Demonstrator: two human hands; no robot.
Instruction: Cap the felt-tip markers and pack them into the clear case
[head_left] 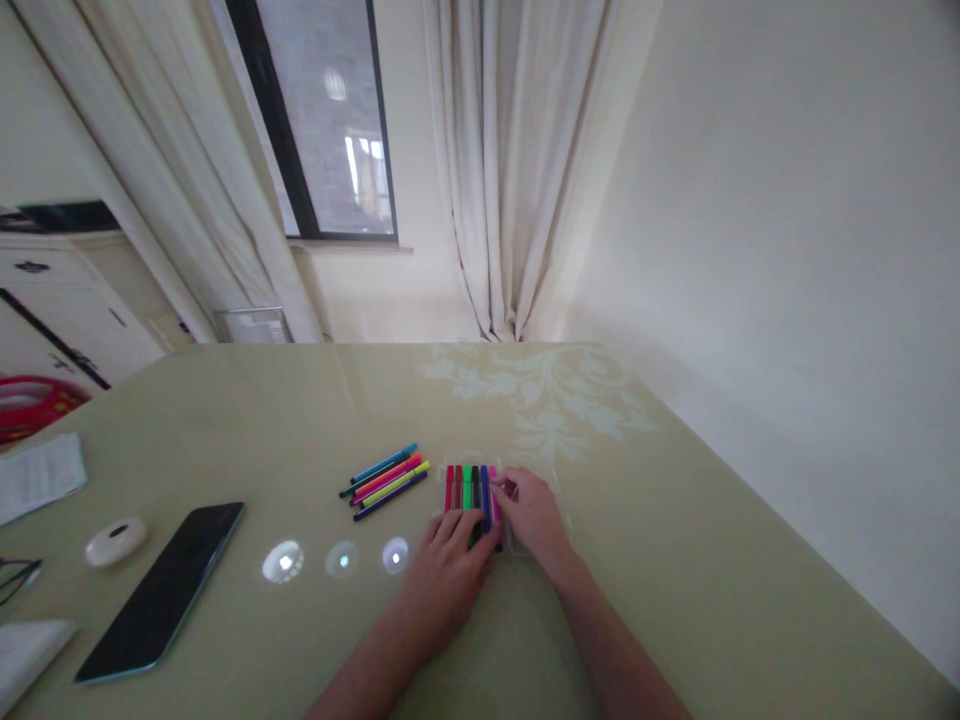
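Note:
A row of coloured markers (470,488) lies side by side in a clear plastic case (559,500) on the table, caps pointing away from me. My left hand (450,575) rests flat on the near ends of these markers, fingers spread. My right hand (534,520) is at the row's right side, its fingers pinched on the pink marker (493,484). A loose bunch of several markers (386,477) lies slanted on the table just left of the row, touched by neither hand.
A dark phone (161,590) lies at the left, with a small white round object (115,541) beside it. A folded cloth (37,477) and eyeglasses (15,578) sit at the left edge. The olive table (675,560) meets a wall on the right.

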